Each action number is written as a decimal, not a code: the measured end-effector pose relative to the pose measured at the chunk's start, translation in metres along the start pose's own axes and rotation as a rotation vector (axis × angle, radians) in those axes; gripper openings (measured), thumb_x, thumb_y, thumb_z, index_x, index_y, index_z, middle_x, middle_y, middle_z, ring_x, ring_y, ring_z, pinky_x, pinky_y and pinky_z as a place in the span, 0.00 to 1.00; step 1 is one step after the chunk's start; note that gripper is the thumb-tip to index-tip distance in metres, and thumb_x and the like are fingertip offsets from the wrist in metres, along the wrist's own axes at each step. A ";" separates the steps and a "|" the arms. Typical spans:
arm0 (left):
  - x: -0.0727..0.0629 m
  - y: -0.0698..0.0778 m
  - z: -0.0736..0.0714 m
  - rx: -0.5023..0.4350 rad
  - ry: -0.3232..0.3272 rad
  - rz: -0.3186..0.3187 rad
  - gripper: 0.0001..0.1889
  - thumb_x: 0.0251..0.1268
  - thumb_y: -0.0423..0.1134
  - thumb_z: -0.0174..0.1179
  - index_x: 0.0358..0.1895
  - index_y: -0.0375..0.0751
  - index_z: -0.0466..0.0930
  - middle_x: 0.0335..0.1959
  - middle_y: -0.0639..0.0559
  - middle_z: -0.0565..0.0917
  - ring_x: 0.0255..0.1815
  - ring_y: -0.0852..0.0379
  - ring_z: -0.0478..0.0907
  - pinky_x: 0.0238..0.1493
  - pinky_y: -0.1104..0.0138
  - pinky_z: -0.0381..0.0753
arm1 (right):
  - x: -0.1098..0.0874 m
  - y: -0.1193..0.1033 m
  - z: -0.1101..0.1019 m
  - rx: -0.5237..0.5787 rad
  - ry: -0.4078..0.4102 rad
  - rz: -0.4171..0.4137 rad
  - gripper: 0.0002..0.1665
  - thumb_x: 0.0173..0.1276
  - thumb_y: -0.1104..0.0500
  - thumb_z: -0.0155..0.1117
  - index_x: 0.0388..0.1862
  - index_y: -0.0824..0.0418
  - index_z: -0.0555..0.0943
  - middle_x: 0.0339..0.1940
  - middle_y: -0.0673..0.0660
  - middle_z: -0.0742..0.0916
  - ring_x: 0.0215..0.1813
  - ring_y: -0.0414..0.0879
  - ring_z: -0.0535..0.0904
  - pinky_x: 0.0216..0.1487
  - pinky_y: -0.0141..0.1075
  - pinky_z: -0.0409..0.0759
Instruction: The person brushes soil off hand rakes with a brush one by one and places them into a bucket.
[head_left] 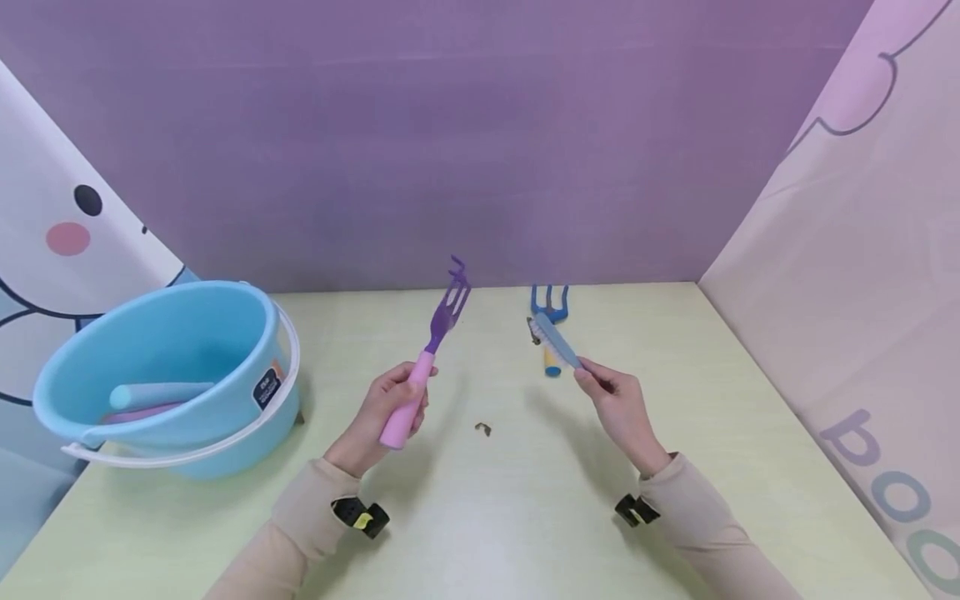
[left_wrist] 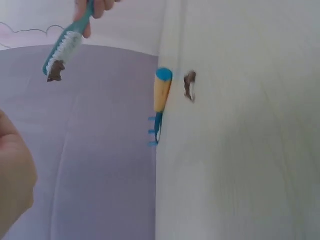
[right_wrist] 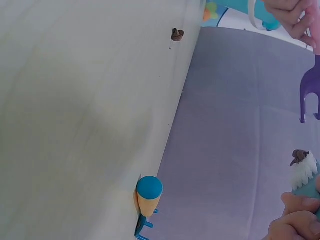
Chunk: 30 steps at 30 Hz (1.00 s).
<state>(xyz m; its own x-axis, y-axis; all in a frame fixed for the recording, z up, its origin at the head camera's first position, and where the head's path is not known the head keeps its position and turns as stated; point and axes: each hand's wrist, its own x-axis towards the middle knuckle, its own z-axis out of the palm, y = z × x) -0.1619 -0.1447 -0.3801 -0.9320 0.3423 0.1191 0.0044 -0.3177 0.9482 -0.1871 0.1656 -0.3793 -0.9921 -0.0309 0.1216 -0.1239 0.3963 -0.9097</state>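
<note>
My left hand (head_left: 382, 412) grips the pink handle of a purple hand rake (head_left: 446, 321), its tines pointing up and away, raised over the table. The right hand (head_left: 618, 408) pinches a small blue brush (head_left: 557, 340) by its handle end, white bristles turned left. A brown crumpled scrap (left_wrist: 56, 71) clings to the bristles near the brush's tip in the left wrist view. Behind the brush lies a second hand rake (head_left: 551, 312) with blue tines and a yellow handle (right_wrist: 149, 202). Another brown scrap (head_left: 483, 428) rests on the table between the hands.
A light blue bucket (head_left: 273, 350) with a white handle stands on the left, holding a light blue handle (head_left: 161, 393) and something purple-pink. The pale table (head_left: 487, 533) meets a purple backdrop (head_left: 480, 150) behind and a printed panel (head_left: 862, 292) at right.
</note>
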 end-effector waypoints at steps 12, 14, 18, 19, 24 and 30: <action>0.005 -0.005 0.006 -0.737 -0.416 0.070 0.12 0.65 0.37 0.49 0.49 0.38 0.72 0.30 0.53 0.80 0.23 0.66 0.76 0.21 0.80 0.73 | 0.000 -0.003 0.002 0.007 -0.023 0.000 0.23 0.67 0.53 0.54 0.56 0.65 0.75 0.19 0.51 0.67 0.22 0.40 0.59 0.23 0.30 0.59; 0.006 -0.007 0.008 -0.812 -0.451 0.069 0.12 0.64 0.37 0.49 0.48 0.37 0.73 0.30 0.52 0.80 0.23 0.65 0.76 0.21 0.80 0.73 | 0.000 -0.003 0.002 0.002 -0.023 -0.018 0.24 0.68 0.52 0.54 0.56 0.66 0.75 0.20 0.51 0.68 0.23 0.40 0.60 0.23 0.30 0.60; 0.008 -0.011 0.009 -0.964 -0.474 0.040 0.13 0.61 0.37 0.51 0.48 0.36 0.73 0.29 0.50 0.79 0.21 0.63 0.74 0.20 0.79 0.72 | -0.001 -0.001 0.002 -0.001 -0.002 -0.050 0.28 0.66 0.48 0.55 0.55 0.68 0.75 0.24 0.53 0.75 0.23 0.40 0.61 0.23 0.31 0.60; 0.009 -0.013 0.008 -1.005 -0.473 0.030 0.14 0.61 0.37 0.51 0.48 0.35 0.74 0.29 0.50 0.79 0.20 0.63 0.73 0.19 0.78 0.72 | -0.001 0.000 0.002 -0.004 -0.004 -0.052 0.27 0.67 0.49 0.55 0.56 0.68 0.75 0.25 0.53 0.77 0.24 0.40 0.61 0.23 0.31 0.60; 0.007 -0.022 0.005 -1.208 -0.435 -0.021 0.15 0.59 0.38 0.52 0.47 0.33 0.75 0.29 0.47 0.78 0.19 0.63 0.63 0.19 0.76 0.72 | -0.002 -0.004 0.001 -0.002 -0.025 0.006 0.23 0.67 0.53 0.55 0.56 0.66 0.75 0.25 0.53 0.76 0.24 0.40 0.61 0.25 0.30 0.62; 0.007 -0.028 0.004 -1.268 -0.377 -0.012 0.15 0.59 0.38 0.51 0.46 0.33 0.75 0.28 0.46 0.78 0.19 0.63 0.62 0.19 0.75 0.72 | -0.002 0.000 0.001 -0.020 -0.035 0.022 0.22 0.68 0.54 0.54 0.56 0.65 0.75 0.26 0.54 0.75 0.24 0.41 0.62 0.25 0.30 0.62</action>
<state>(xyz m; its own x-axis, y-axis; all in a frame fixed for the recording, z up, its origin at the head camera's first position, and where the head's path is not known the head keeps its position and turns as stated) -0.1671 -0.1302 -0.4044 -0.7715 0.5086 0.3824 -0.5348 -0.8439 0.0433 -0.1855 0.1648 -0.3802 -0.9947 -0.0541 0.0873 -0.1019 0.4153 -0.9040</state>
